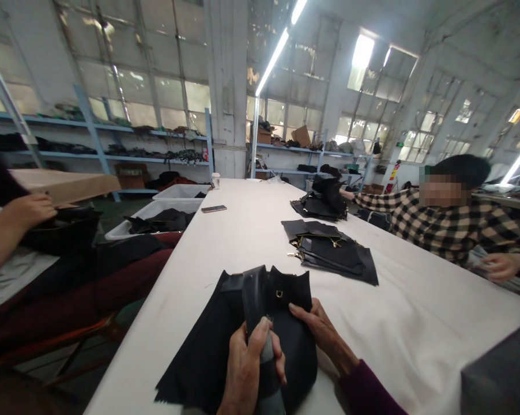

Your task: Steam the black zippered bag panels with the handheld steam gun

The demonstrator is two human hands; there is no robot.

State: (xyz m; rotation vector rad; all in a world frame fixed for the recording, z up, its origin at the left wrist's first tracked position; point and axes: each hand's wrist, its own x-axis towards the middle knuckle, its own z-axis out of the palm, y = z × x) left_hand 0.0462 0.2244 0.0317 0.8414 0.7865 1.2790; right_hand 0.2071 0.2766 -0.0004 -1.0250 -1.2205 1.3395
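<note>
Presently I see, through the head camera, the left hand (244, 363) curled around a dark strap (255, 294) that lies across the black bag (297, 351), while the right hand (317, 323) pinches the bag's right edge, thumb on top near a small gold ring (279, 294), its other fingers mostly hidden from me. I have the bag at the near end of the white table (242, 230), with a black stack (333, 253) farther right, a phone (214, 208) farther left, and a co-worker in a checked shirt (415, 216) reaching to a second pile (318, 206) beyond.
</note>
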